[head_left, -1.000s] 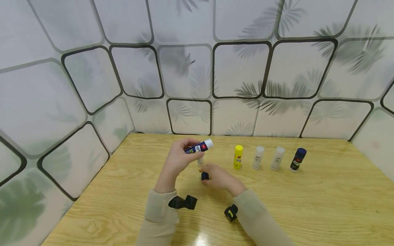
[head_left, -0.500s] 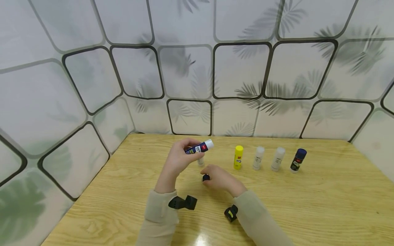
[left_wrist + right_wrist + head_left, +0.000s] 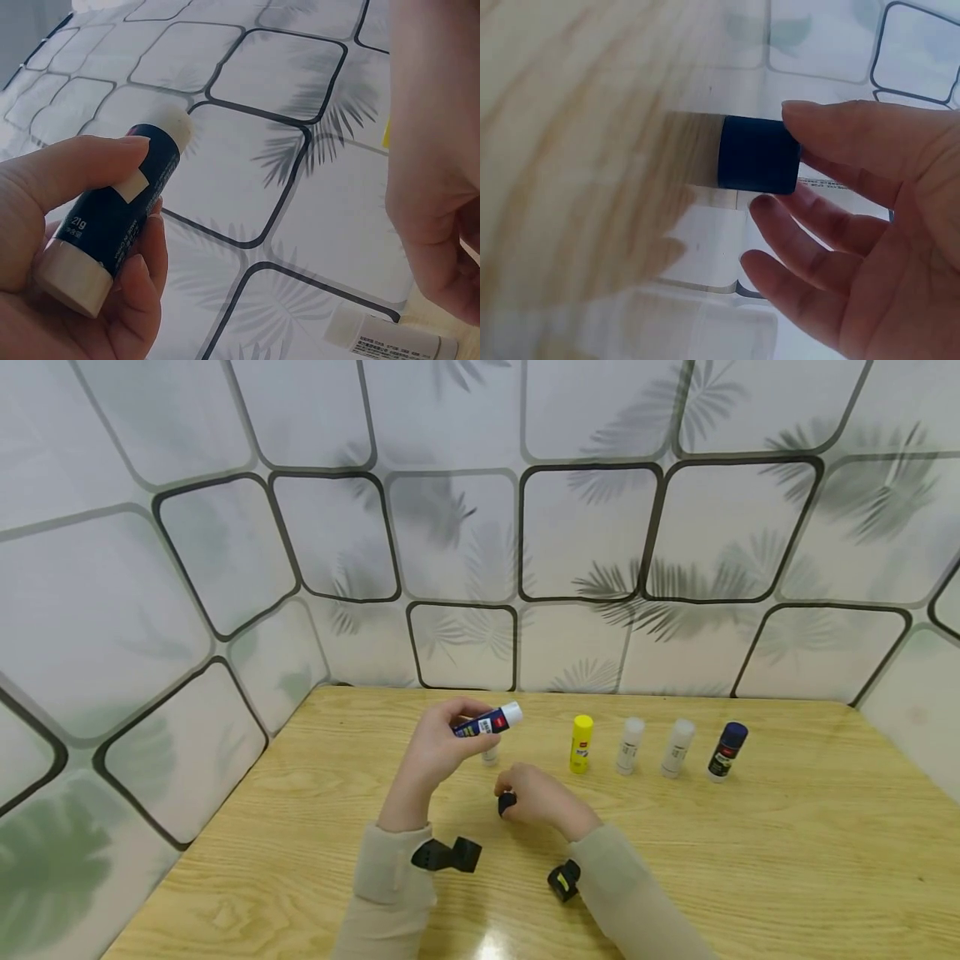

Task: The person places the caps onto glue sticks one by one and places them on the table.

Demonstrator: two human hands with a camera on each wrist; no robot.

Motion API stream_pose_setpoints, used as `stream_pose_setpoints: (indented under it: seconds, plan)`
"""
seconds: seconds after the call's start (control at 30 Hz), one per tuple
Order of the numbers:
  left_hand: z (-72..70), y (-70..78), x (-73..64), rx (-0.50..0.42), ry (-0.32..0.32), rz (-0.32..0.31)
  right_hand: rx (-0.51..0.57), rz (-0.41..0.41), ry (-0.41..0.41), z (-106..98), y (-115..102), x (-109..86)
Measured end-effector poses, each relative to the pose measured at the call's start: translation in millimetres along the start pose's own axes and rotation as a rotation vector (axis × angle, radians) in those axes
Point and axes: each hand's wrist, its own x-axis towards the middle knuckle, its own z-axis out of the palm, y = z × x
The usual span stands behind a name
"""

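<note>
My left hand (image 3: 438, 739) holds a dark blue glue stick (image 3: 483, 724) tilted above the table, its white end pointing up and right. In the left wrist view the thumb lies along the label of this glue stick (image 3: 112, 214), with fingers curled beneath. Low over the tabletop, my right hand (image 3: 542, 797) pinches a dark blue glue stick cap (image 3: 757, 155) between thumb and fingertips. The right wrist view shows the cap right at the wood surface, the lower fingers loosely spread. A white glue stick (image 3: 490, 756) stands behind the left hand, its top hidden.
To the right, a yellow glue stick (image 3: 581, 745), two white glue sticks (image 3: 629, 747) (image 3: 677, 749) and a dark blue-capped one (image 3: 726, 752) stand in a row. The wooden table (image 3: 300, 827) ends at a patterned fabric wall (image 3: 457, 552) behind and at the sides.
My right hand has shifted slightly right and toward me, and the dark cap has moved and turned with it. The left hand stays nearly still with the glue stick.
</note>
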Motion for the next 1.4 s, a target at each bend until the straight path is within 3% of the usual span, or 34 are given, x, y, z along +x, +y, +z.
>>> stream_pose_setpoints:
  seconds: [0.2,0.3,0.5,0.67,0.83,1.0,1.4]
  plan:
    - [0.5,-0.2,-0.8,-0.012,-0.011,0.008,0.024,0.008,-0.026,-2.3,1.7,-2.1]
    - [0.9,-0.4,-0.8,-0.017,-0.015,0.013,0.079,-0.023,0.017,-10.4,2.0,-5.0]
    - [0.9,1.3,0.3,-0.021,-0.009,0.027,0.258,-0.085,0.254,-42.3,-1.5,-19.9]
    - [0.6,3.9,0.7,-0.013,-0.009,0.015,0.380,-0.076,0.457,-65.0,-3.3,-35.5]
    - [1.3,5.8,1.1,-0.014,-0.009,0.001,0.542,-0.057,0.575,-80.8,-7.1,-50.7]
    - [3.0,5.7,0.9,-0.019,-0.032,0.018,0.670,-0.086,0.575,-86.7,-11.7,-58.3]
    - [6.0,3.7,-1.5,0.006,-0.071,0.052,0.692,-0.119,0.536,-83.6,-16.0,-54.7]
